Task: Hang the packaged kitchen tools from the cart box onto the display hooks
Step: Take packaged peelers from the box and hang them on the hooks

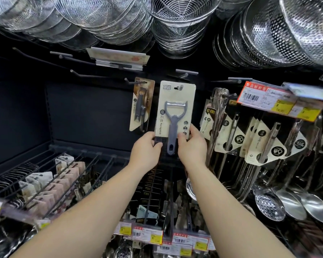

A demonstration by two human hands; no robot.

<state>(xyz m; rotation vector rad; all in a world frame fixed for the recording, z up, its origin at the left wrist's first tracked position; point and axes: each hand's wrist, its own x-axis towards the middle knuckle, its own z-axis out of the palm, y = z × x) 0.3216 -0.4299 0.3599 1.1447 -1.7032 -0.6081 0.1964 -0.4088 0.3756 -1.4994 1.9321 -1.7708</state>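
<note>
A packaged peeler [175,112], a grey Y-shaped tool on a cream card, is held upright in front of the dark display wall. My left hand [145,149] grips the card's lower left corner and my right hand [191,146] grips its lower right edge. The hang hole at the top of the card sits at a display hook [186,72], whose tip shows through it. A second packaged tool [141,105] hangs on the hook just to the left. The cart box is out of sight.
Empty hooks [63,54] jut out at the upper left. Steel strainers and colanders [280,32] hang overhead. Ladles and skimmers [268,200] hang at the right under price tags [280,103]. Wire racks of packaged goods [45,185] fill the lower left.
</note>
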